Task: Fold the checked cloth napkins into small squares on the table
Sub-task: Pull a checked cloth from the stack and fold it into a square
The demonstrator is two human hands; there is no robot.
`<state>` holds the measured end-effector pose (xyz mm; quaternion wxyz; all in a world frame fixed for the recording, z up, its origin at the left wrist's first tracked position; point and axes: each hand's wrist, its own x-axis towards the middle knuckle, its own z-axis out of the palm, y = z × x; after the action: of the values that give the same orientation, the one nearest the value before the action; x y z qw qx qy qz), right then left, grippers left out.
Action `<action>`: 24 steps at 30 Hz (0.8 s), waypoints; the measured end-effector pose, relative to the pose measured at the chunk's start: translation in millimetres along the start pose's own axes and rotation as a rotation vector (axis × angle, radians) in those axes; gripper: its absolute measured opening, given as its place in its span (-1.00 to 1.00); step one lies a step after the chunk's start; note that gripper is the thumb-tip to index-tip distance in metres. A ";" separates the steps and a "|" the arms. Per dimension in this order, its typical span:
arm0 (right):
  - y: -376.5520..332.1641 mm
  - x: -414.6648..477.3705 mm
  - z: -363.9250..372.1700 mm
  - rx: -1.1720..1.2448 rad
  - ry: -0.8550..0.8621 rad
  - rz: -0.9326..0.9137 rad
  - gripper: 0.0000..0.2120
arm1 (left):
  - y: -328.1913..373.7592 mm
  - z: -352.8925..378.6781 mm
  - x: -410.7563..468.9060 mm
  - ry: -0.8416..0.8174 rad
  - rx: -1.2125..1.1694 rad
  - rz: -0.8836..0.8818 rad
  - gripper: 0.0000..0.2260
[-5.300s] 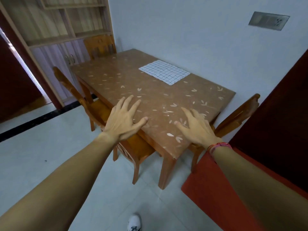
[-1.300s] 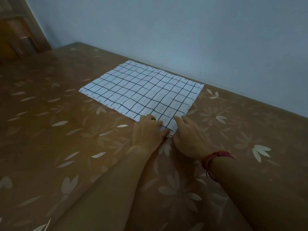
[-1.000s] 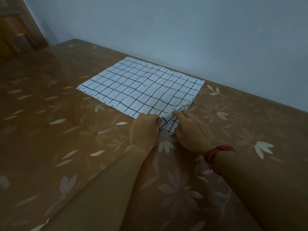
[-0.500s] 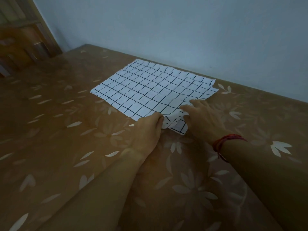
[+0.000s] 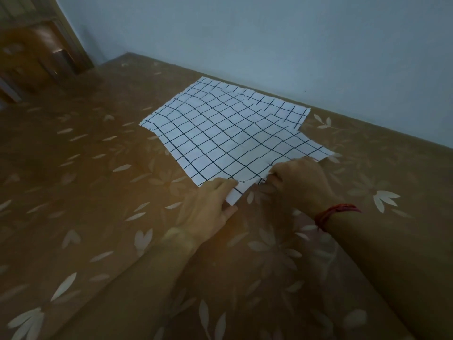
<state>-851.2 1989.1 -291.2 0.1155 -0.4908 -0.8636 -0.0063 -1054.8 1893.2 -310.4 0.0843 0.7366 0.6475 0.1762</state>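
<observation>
Two white cloth napkins with a black check lie stacked on the brown flower-patterned table (image 5: 93,197) near the wall. The top napkin (image 5: 228,138) is slid toward me and to the right, so the lower napkin (image 5: 290,110) shows at the far right corner. My left hand (image 5: 208,207) pinches the near corner of the top napkin between fingers and thumb. My right hand (image 5: 299,182), with a red wrist band, has its fingers curled on the near edge just to the right. The cloth is slightly rippled.
The pale blue wall (image 5: 269,45) runs along the far side of the table, right behind the napkins. A wooden chair back (image 5: 36,60) and cabinet stand at the far left. Bare tabletop stretches to the left and in front of me.
Both hands have taken hold of the near corner and pulled the top napkin toward me and to the right, off the lower one. The lower napkin's far right corner is now uncovered.
</observation>
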 end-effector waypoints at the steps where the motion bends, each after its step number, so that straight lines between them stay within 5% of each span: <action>1: -2.9 -6.1 -4.2 0.018 -0.006 -0.009 -0.76 | 3.0 -1.9 -5.5 0.016 -0.016 0.000 -0.64; 12: -20.6 -105.8 -41.8 -0.012 -0.137 0.038 -0.88 | 62.9 -73.9 -104.6 0.104 -0.098 -0.073 -0.77; 18: -30.8 -174.3 -78.3 -0.130 -0.178 0.200 -0.89 | 71.3 -103.0 -168.7 0.048 -0.353 0.043 -0.83; 24: -47.9 -240.8 -116.8 -0.027 -0.216 0.359 -0.81 | 73.2 -116.2 -229.8 0.039 -0.333 0.005 -0.83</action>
<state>-750.9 1746.0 -222.2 0.0148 -0.6359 -0.7696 0.0556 -1052.8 1644.3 -211.9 0.1922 0.7105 0.6089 0.2958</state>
